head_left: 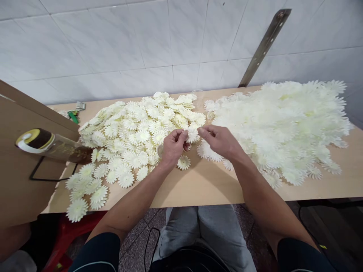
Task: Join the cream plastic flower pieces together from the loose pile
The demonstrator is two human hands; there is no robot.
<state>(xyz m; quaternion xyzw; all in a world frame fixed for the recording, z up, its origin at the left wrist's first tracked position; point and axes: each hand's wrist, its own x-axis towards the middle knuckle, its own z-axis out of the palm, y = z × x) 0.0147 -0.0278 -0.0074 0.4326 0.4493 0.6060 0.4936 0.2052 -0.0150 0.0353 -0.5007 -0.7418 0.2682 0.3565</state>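
Note:
Between my two hands, a cream-white artificial flower point(193, 134) shows its petals at the fingertips of my left hand point(173, 148), which is closed in a pinch on its edge. My right hand point(219, 140) is also closed, thumb and forefinger pressed together just right of the flower; whatever they hold is too small to make out. Behind and left of my left hand spreads a heap of pale yellow-white flowers point(141, 121). To the right of my right hand lies a larger pile of whiter, layered flowers point(289, 124). A single flower point(183, 162) rests on the table below my left fingers.
The wooden table point(193, 189) runs along a tiled wall point(141, 45). A metal bar point(263, 49) leans there. On the left stand a brown board point(31, 151) and a lidded bottle point(59, 145), tilted in view. A green item point(73, 116) lies at the back left.

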